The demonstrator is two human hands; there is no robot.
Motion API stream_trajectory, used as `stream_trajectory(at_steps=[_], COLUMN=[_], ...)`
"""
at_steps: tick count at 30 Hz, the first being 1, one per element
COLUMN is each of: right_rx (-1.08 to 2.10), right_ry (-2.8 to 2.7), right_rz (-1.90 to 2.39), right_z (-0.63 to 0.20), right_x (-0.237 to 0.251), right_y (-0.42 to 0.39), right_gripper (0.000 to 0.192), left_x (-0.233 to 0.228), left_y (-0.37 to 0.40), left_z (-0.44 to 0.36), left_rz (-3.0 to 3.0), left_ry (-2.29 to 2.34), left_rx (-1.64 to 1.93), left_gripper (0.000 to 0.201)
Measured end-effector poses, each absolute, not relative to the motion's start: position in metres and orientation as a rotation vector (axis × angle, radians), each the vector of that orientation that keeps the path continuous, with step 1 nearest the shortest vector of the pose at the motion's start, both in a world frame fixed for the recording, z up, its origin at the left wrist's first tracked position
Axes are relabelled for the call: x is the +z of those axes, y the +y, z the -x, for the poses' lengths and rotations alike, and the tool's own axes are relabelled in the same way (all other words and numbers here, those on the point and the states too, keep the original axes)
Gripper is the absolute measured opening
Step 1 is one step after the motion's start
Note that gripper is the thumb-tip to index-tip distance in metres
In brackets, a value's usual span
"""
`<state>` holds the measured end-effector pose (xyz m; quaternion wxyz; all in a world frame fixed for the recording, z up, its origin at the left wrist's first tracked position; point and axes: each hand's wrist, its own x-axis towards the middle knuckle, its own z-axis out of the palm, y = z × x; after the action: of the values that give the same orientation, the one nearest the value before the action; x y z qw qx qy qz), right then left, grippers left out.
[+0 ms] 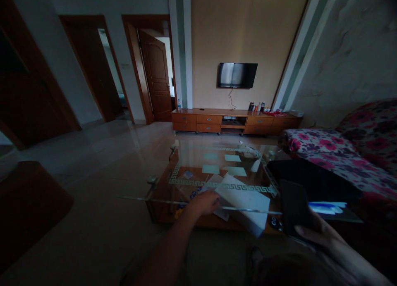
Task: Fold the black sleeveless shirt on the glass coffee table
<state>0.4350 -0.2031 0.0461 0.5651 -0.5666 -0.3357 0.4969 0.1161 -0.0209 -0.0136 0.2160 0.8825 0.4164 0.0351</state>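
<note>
My left hand (204, 202) is stretched out ahead of me, fingers curled shut on the near-left edge of a white sheet of paper (245, 199) that lies partly over the glass top of the coffee table (173, 176). My right hand (322, 236) is lower and closer to me, off to the right, wrapped around a dark flat thing (294, 211) — a phone or a small case, I think, though the room is too dim for me to be sure. The fingers are closed about its lower end and it stands nearly upright in the grip.

The paper looks large and thin, folded or doubled at its near corner, which hangs past the table edge toward me. I judge it light and floppy: pinched at one edge as it is now, the far side would sag and drag on the glass, and it could crease or tear if pulled fast. A hold nearer the middle of the long edge, thumb on top, would keep it flatter. The glass under it is smooth, so the sheet should slide easily.

Beyond my left hand, smaller pale slips (211, 169) lie under or on the glass. Just past my right hand a dark cushion (310, 178) rests against the flowered sofa (341, 153).
</note>
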Motion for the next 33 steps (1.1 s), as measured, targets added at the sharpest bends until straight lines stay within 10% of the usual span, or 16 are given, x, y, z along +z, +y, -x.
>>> stream_trajectory(at_steps=[3,12,33], right_rx=[1.433,1.514,1.716], right_ry=[-0.928,-1.043,-0.987], right_rz=[1.088,0.847,0.896], right_z=[-0.395,-0.309,-0.329], right_x=[0.043,-0.003,0.0], right_y=[-0.139,-0.075,-0.095], right_gripper=[0.085,0.089,0.122], left_x=[-0.009,-0.001,0.011], left_y=[-0.02,0.001,-0.012], left_z=[-0.122,-0.147,-0.154], left_rz=[-2.372,-1.417,-1.346], left_ry=[1.107,1.026,0.876], left_rx=[0.367,0.881,0.989], left_gripper=[0.033,0.03,0.047])
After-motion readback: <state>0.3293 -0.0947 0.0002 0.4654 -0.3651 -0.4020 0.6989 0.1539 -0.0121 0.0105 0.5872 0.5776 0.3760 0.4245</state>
